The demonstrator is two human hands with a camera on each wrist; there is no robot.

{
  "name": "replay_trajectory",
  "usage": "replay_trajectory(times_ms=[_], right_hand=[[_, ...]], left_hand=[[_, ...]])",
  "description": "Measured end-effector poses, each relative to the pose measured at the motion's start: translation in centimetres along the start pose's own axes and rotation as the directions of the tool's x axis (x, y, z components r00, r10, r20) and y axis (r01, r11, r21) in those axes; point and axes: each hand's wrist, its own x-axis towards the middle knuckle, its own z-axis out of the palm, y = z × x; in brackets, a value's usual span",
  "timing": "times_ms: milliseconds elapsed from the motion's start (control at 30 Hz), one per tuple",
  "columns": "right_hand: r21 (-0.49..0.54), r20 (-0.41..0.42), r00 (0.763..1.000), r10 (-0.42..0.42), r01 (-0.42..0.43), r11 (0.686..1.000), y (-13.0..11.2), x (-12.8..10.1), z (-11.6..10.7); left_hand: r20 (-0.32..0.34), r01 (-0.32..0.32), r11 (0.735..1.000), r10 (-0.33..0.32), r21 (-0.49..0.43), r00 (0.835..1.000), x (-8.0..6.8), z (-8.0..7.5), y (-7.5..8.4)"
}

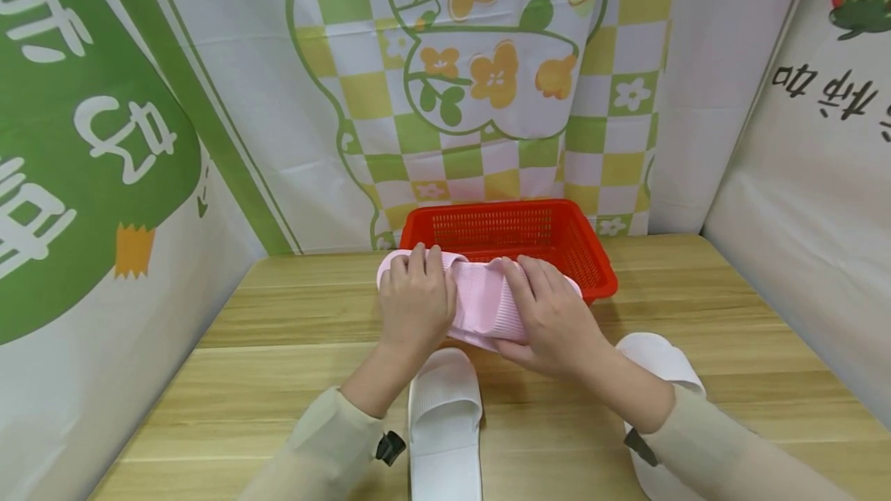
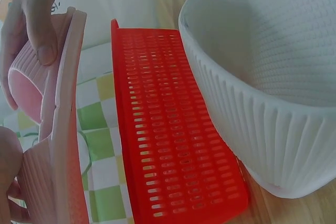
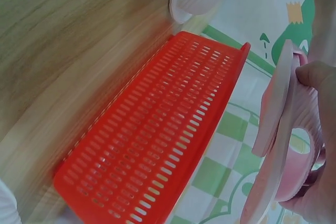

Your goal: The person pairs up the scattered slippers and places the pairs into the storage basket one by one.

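Both hands hold a pair of pink slippers (image 1: 483, 301) just above the table, in front of a red basket (image 1: 515, 232). My left hand (image 1: 416, 288) grips the left end, fingers curled over the top. My right hand (image 1: 541, 296) grips the right end. In the right wrist view the two pink slippers (image 3: 281, 145) are pressed sole to sole, with my right hand (image 3: 319, 76) wrapped round them. The left wrist view shows the pink slippers (image 2: 64, 129) on edge with my left hand (image 2: 34, 24) over the strap, next to the red basket (image 2: 168, 129).
Two white slippers lie on the wooden table (image 1: 278, 346): one (image 1: 445, 416) between my forearms, one (image 1: 657, 366) under my right forearm. The white slipper (image 2: 262, 77) fills the left wrist view's right side. Printed cloth walls enclose the table on three sides.
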Motion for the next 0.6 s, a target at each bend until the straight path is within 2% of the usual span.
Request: replay_trajectory(times_ms=[267, 500, 600], right_hand=[[-0.002, -0.014, 1.0, 0.004, -0.004, 1.0, -0.43, 0.15, 0.25], [-0.008, 0.003, 1.0, 0.008, -0.008, 1.0, -0.47, 0.17, 0.52], [-0.014, 0.013, 1.0, 0.008, -0.008, 1.0, -0.45, 0.14, 0.66]], left_hand=[[0.022, -0.006, 1.0, 0.007, -0.002, 1.0, -0.1, -0.05, 0.05], [0.005, -0.009, 1.0, 0.009, -0.003, 1.0, -0.17, 0.12, 0.05], [0.022, -0.003, 1.0, 0.003, -0.003, 1.0, -0.16, 0.09, 0.05]])
